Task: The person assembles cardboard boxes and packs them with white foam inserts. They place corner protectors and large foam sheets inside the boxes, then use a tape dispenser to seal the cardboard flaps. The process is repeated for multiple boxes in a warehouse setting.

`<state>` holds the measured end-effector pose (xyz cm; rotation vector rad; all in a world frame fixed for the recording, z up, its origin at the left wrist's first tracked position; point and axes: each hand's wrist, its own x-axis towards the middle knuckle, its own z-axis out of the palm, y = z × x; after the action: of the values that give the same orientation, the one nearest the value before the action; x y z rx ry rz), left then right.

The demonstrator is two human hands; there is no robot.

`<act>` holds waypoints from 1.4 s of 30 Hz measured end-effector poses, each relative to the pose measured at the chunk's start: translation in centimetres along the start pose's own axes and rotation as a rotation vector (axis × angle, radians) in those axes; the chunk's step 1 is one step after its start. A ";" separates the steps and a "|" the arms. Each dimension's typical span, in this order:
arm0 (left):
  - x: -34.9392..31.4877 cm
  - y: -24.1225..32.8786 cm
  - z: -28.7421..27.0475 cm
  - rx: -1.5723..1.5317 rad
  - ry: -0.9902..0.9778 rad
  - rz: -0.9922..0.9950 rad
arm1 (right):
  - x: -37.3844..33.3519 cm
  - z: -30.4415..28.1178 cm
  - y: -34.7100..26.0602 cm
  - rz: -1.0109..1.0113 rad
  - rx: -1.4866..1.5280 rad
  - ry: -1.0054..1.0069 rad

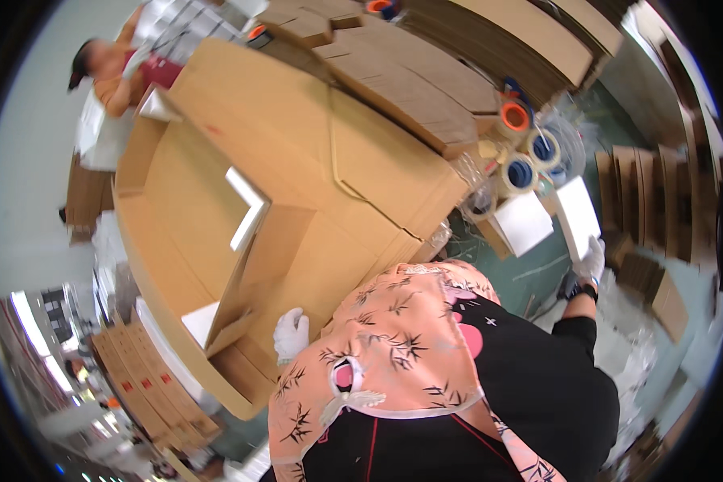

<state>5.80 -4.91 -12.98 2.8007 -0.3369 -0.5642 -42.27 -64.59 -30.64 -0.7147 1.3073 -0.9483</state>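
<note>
While the right hand [591, 262] grips a white block [577, 215], the left hand [292, 334] sits at the carton's [269, 104] near edge.
The right fingers close on the block's near end, off the carton's right corner; the left's are half curled, hold unclear. Beyond are a white-topped box [525, 223], tape rolls [519, 173] and, amid the carton, an L-shaped white piece [248, 226].

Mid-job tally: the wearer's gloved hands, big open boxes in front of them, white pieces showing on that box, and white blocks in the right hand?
Gloved hands: 2 (left hand, right hand)
Big open box: 1
White pieces on it: 3
White block in the right hand: 1
Total: 7
</note>
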 end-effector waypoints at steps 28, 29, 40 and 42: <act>-0.3 -3.1 4.1 -0.194 0.400 0.156 | -35.2 59.1 -10.8 -0.006 0.124 -1.794; -0.4 -3.1 3.8 -0.183 0.417 0.124 | -38.7 60.3 -10.7 -0.055 0.184 -1.758; -0.3 -2.4 4.0 -0.212 0.522 0.080 | -47.8 67.8 0.1 -0.922 -0.295 -1.708; -0.3 -2.3 4.4 -0.216 0.575 0.082 | -48.6 67.1 1.1 -0.943 -0.433 -1.768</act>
<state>4.12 -3.53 -17.45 2.5760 -0.2463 0.2186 23.93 -26.36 1.16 -1.9266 -0.5230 -0.3134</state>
